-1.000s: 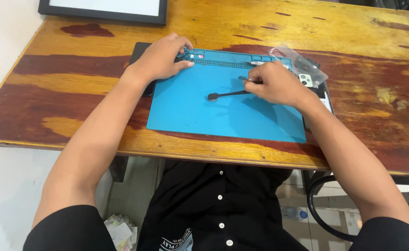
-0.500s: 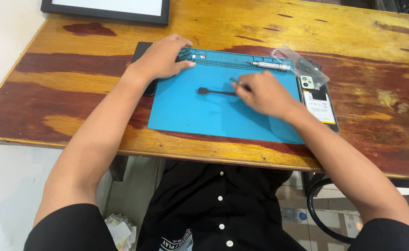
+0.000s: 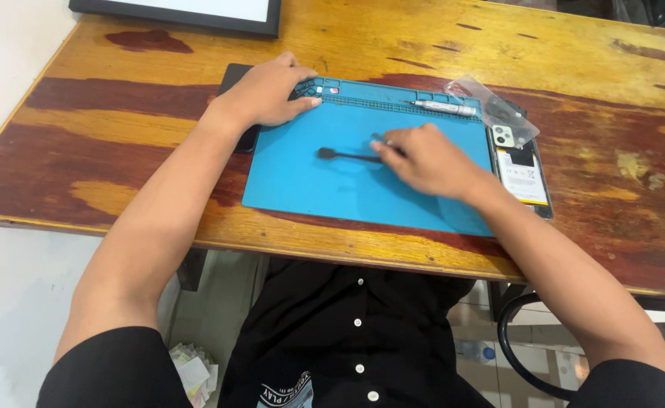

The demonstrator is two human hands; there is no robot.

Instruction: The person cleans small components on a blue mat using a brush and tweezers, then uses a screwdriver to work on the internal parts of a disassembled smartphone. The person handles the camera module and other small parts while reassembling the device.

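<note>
A blue work mat [image 3: 325,189] lies on the wooden table [image 3: 120,128]. My right hand [image 3: 427,159] is closed around the handle of a thin black spudger [image 3: 340,156], whose flat tip rests on the middle of the mat. My left hand [image 3: 268,94] lies flat on the mat's top left corner, fingers spread, partly over a dark phone-shaped slab [image 3: 235,83]. A silver pen-like screwdriver [image 3: 444,107] lies in the mat's top tray.
An opened phone [image 3: 523,170] with its inside showing lies just right of the mat, with a clear plastic bag [image 3: 491,102] above it. A black-framed panel [image 3: 189,13] lies at the table's far edge. A black chair ring [image 3: 521,340] shows below the table.
My right hand has slid the spudger leftward and slightly toward me across the mat, uncovering the opened phone. My left hand has stayed on the mat's corner.
</note>
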